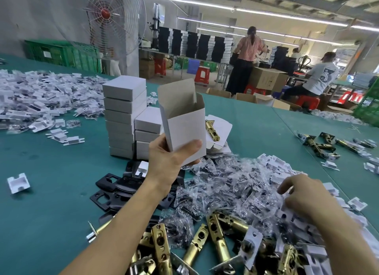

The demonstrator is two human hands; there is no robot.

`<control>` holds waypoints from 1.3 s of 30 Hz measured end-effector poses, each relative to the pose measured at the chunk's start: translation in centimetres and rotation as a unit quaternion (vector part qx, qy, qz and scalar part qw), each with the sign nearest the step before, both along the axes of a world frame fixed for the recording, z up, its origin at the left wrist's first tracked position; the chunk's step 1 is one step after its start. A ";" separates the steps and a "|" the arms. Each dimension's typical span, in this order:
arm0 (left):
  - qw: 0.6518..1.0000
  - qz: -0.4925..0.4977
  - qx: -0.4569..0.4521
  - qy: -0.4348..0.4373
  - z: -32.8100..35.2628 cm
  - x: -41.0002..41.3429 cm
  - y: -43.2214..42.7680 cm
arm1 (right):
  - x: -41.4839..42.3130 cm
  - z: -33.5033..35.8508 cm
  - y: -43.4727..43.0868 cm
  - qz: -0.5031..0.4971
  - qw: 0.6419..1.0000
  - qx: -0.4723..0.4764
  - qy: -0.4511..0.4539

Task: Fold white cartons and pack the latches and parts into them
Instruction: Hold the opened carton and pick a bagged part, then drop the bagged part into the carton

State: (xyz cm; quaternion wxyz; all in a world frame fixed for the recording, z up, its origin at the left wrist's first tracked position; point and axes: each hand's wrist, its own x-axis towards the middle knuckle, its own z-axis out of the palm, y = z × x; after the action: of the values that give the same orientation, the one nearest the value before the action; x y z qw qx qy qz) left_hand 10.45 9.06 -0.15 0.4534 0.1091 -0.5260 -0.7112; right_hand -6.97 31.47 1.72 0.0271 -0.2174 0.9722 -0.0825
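My left hand point(170, 157) grips an upright white carton point(184, 120) by its lower end, top flap open, above the green table point(51, 172). My right hand point(303, 194) reaches down into a heap of clear bags of small dark parts point(225, 184), fingers curled on white plastic inserts point(287, 211) at the heap's right side. Brass latches point(217, 239) lie in a pile near the front edge. Black strike plates point(114, 184) lie left of the bags. Behind the carton stand two stacks of closed white cartons point(123, 114).
One brass latch point(212, 130) rests on flat carton blanks behind the held carton. A wide pile of white inserts point(41, 96) covers the far left. More latches point(320, 145) lie at right. A big fan, green crates and people at other benches stand beyond the table.
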 end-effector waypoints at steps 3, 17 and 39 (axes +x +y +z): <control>1.000 0.002 0.002 -0.004 -0.3 -0.2 0.1 | 0.5 0.5 -0.1 0.004 0.999 -0.050 0.007; 0.977 0.113 -0.129 -0.124 -1.5 -0.8 0.5 | 8.9 8.1 -6.7 0.326 0.752 -0.509 0.263; 0.922 0.148 -0.198 -0.299 -2.2 -0.8 0.3 | 6.9 6.7 -11.6 0.343 0.936 -0.078 0.023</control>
State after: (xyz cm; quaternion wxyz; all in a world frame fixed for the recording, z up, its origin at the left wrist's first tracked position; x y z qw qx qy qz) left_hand 9.61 9.39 -2.35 0.3873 0.3011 -0.7455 -0.4513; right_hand -0.06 19.88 8.39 0.0140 -0.5413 0.8292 -0.1385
